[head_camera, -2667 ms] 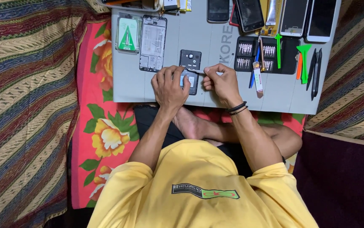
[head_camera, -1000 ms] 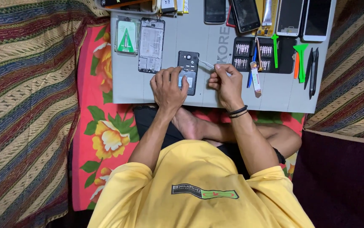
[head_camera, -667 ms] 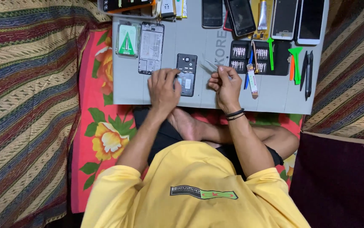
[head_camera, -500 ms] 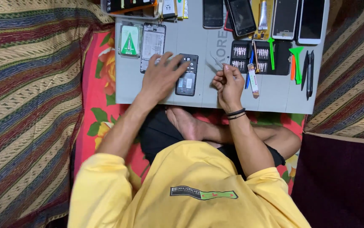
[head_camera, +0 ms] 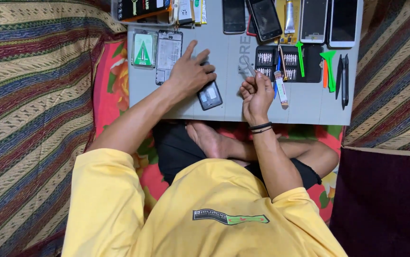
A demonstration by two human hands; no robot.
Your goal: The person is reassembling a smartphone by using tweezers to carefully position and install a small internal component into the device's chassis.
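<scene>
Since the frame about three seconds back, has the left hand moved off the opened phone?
Yes. The left hand has slid left across the grey work mat, toward the bare phone frame, though it partly covers the opened phone.

A striped woven blanket [head_camera: 29, 109] in red, green, tan and blue covers the ground on the left and shows again at the upper right. On it lies a red cloth with yellow flowers [head_camera: 107, 95]. A dark maroon cushion [head_camera: 385, 200] fills the lower right corner. The light is even and soft.
</scene>
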